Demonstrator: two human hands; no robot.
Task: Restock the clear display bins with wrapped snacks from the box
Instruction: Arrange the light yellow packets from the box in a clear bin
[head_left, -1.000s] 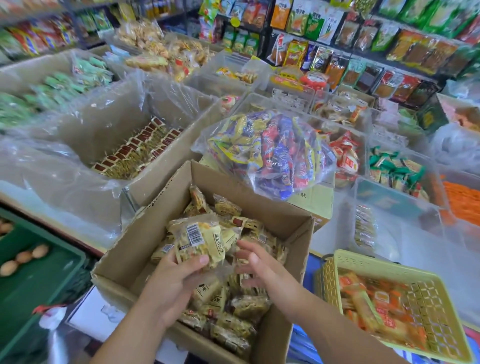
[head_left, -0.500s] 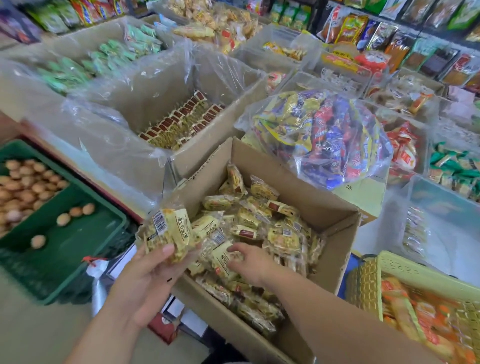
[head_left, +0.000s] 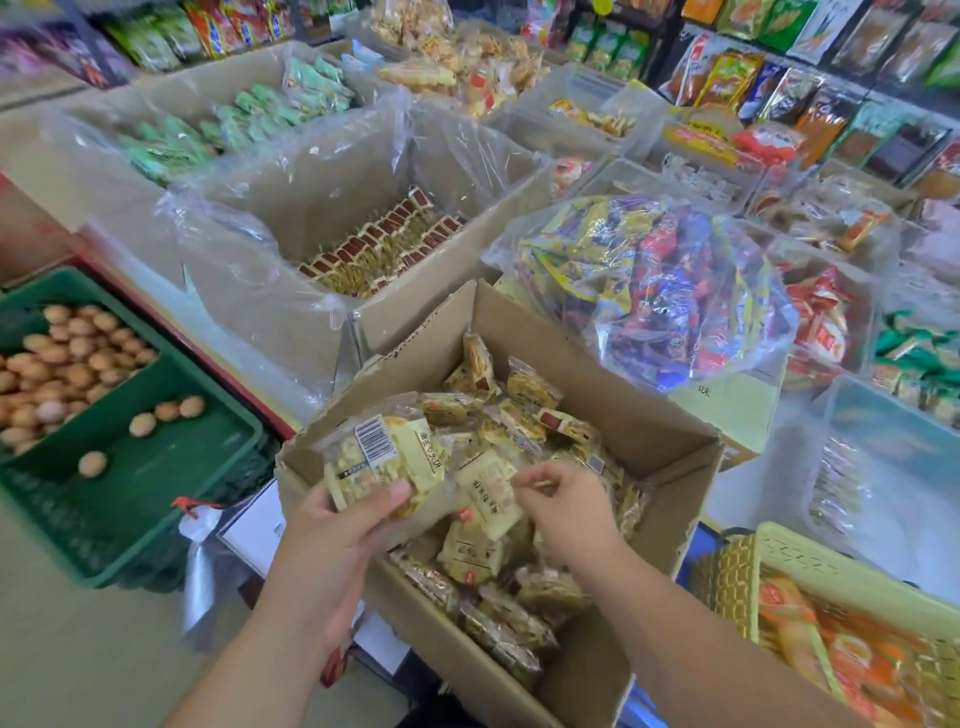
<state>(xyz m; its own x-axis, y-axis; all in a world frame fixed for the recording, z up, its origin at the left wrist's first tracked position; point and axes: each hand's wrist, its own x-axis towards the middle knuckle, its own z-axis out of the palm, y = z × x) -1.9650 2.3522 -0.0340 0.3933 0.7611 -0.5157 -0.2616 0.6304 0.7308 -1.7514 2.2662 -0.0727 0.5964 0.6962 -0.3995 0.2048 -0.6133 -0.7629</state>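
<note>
From the head camera, the person is leaning over an open cardboard box (head_left: 670, 436) that is sitting at the near edge of the display. The box is holding a loose heap of wrapped snacks (head_left: 519, 415), cream and yellow, some with red labels.

The left hand (head_left: 332, 540) is gripping a small stack of packets (head_left: 379, 457) over the box's near-left corner. The thumb is lying across the front, and a barcode is showing on the top wrapper.

The right hand (head_left: 566, 514) is reaching inside the box. Its fingertips are curling to pinch the edge of a single cream packet (head_left: 491, 496), which is touching the stack in the other hand.

A clear bag of mixed sweets (head_left: 649, 291) is resting on another carton just behind the box. To the left of that, a bigger carton lined with plastic film (head_left: 291, 218) is showing rows of red and yellow packets (head_left: 384, 244) at its bottom.

Clear display bins (head_left: 852, 415) are standing to the right, well apart from both hands, and I cannot tell what the nearest one is holding. A yellow basket (head_left: 810, 558) of orange packets is sitting at the near right.

Down to the left, a green crate (head_left: 171, 488) is holding brown eggs (head_left: 62, 358).
</note>
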